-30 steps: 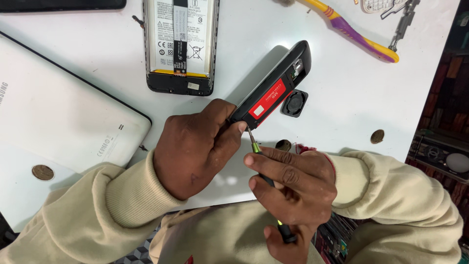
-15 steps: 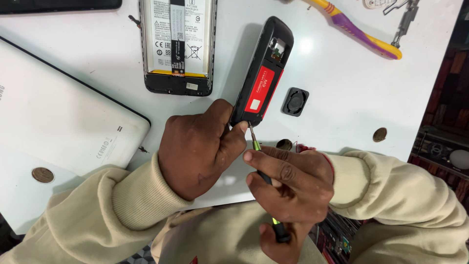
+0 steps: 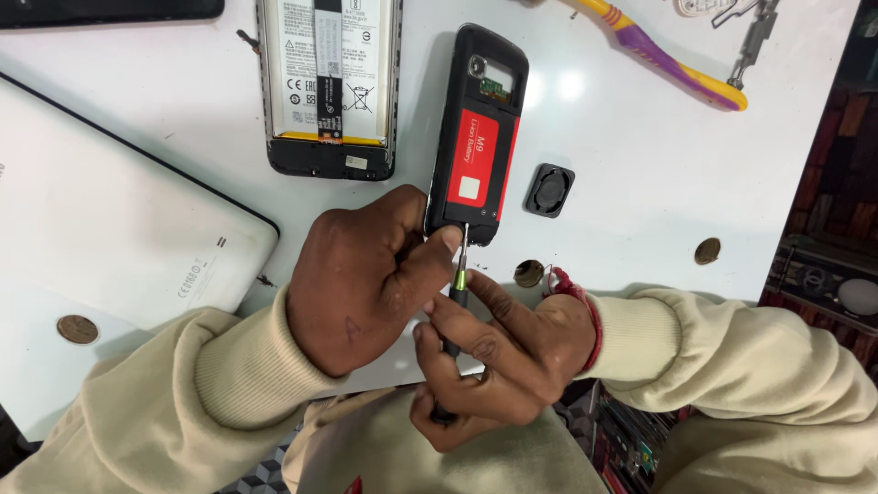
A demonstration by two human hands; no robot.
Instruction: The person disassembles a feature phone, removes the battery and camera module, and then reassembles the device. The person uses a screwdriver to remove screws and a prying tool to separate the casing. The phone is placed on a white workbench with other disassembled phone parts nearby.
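Observation:
A small black phone [image 3: 479,137] with its back cover off lies on the white table [image 3: 622,220], showing a red battery. My left hand [image 3: 370,274] grips the phone's near end between thumb and fingers. My right hand [image 3: 498,352] holds a thin screwdriver [image 3: 460,274] with a green band, its tip set against the phone's near edge.
An opened larger phone [image 3: 329,87] with a black-labelled battery lies to the left. A white tablet [image 3: 110,229] fills the left side. A small black square part [image 3: 550,189], a yellow and purple toothbrush [image 3: 668,59], coins [image 3: 706,251] and metal tools [image 3: 754,37] lie around.
The small phone has turned from tilted to nearly upright in the view and lies closer. Both hands stay on it, with the screwdriver tip still at its near end.

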